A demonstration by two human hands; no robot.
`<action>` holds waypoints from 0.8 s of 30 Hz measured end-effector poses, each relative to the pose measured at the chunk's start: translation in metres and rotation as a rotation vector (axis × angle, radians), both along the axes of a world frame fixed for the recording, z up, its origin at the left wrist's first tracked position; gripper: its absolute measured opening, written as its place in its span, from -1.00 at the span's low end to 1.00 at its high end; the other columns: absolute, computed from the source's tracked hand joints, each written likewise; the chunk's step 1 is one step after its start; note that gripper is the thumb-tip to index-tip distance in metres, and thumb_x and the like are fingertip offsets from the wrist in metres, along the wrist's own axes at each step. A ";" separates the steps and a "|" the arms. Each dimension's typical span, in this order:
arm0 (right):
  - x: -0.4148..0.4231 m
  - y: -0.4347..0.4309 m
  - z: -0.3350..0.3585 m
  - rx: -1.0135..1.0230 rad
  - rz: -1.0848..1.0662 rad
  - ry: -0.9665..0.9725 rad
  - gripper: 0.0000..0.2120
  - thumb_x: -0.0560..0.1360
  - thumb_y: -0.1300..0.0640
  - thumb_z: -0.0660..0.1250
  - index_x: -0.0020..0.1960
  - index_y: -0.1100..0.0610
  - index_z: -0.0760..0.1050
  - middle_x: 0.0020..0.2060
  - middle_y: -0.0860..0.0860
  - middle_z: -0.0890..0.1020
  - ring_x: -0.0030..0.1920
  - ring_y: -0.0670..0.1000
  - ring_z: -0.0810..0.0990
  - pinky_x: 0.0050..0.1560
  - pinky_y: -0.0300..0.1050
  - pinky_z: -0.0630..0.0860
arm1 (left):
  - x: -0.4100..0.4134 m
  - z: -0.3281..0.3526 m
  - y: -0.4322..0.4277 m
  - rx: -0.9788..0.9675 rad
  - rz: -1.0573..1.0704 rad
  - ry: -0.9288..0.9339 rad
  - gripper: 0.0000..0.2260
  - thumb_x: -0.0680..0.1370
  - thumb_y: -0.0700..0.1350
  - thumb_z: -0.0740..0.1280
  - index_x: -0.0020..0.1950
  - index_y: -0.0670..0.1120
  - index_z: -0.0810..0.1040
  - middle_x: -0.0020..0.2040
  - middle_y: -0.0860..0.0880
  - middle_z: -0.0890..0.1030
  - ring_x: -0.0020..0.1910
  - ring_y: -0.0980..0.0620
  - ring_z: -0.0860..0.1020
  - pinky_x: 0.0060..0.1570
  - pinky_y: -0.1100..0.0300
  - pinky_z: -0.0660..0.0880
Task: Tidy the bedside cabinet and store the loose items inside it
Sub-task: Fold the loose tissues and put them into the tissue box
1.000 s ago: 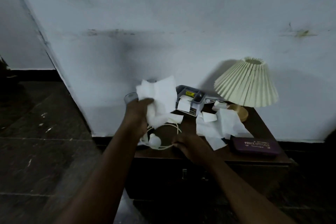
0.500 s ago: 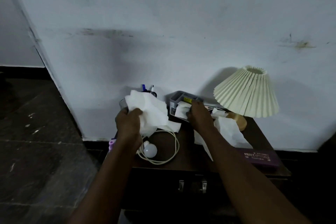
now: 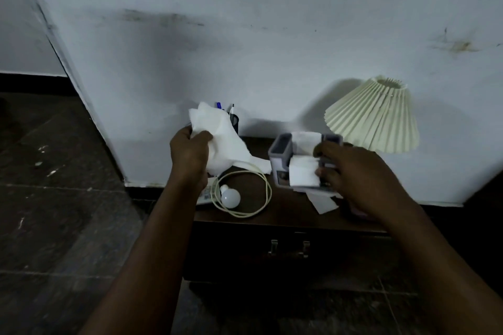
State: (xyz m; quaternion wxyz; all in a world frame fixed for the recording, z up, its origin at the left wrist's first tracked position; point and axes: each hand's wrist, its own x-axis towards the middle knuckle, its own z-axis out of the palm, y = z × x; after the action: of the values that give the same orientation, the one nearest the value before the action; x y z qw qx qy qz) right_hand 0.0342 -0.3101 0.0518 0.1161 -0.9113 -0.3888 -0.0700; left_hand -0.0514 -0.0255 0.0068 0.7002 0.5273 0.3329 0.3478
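A dark wooden bedside cabinet [image 3: 288, 219] stands against the white wall. My left hand [image 3: 190, 155] grips a bunch of white tissues [image 3: 221, 139] above the cabinet's left side. My right hand [image 3: 345, 168] holds a grey organiser box [image 3: 281, 156] lifted a little off the top, with my thumb pinching a white tissue [image 3: 302, 175] against its front. Another tissue [image 3: 306, 141] lies in the box. A white bulb [image 3: 230, 196] sits inside a coiled cream cable [image 3: 261, 193] on the top. A loose paper [image 3: 324, 202] lies under my right hand.
A pleated cream lamp [image 3: 375, 117] stands at the right back of the top. A black pen holder [image 3: 234, 121] with pens sits behind the tissues. Two metal handles [image 3: 288, 247] are on the cabinet front. Dark tiled floor [image 3: 54, 198] spreads to the left.
My right hand moved from the cabinet's front edge to the grey box, took hold of it and drew it forward. My left hand keeps the tissues raised.
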 end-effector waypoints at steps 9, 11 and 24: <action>-0.046 -0.034 -0.045 -0.046 -0.024 0.185 -0.75 0.59 0.00 0.38 0.26 -0.10 0.48 0.05 -0.04 0.69 0.07 0.03 0.63 -0.09 -0.10 0.45 | -0.003 -0.008 -0.013 -0.083 -0.105 0.031 -0.88 0.54 -0.26 0.38 0.00 -0.06 0.63 0.05 -0.13 0.69 0.06 -0.21 0.66 0.04 -0.12 0.62; -0.043 -0.026 -0.053 0.004 0.012 0.205 -0.79 0.58 0.03 0.39 0.18 -0.10 0.45 0.00 -0.06 0.69 0.03 0.03 0.63 -0.07 -0.06 0.51 | -0.004 -0.008 -0.018 -0.091 -0.135 0.021 -0.84 0.55 -0.26 0.38 0.12 -0.14 0.63 0.09 -0.16 0.69 0.05 -0.20 0.67 0.09 -0.15 0.63; -0.025 0.009 -0.089 0.158 0.093 0.237 -0.55 0.61 0.13 0.28 0.45 -0.14 0.31 0.27 -0.08 0.48 0.08 0.00 0.59 0.06 -0.02 0.57 | 0.000 -0.013 -0.024 -0.141 -0.279 0.013 -0.81 0.56 -0.29 0.37 0.07 -0.02 0.59 0.12 -0.14 0.69 0.10 -0.24 0.65 0.09 -0.25 0.62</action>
State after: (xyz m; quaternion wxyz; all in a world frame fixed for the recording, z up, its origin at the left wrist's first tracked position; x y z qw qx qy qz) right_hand 0.0095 -0.3014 -0.0370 0.2357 -0.8822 -0.4074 0.0131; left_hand -0.0512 -0.0491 -0.0065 0.7747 0.5203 0.2846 0.2196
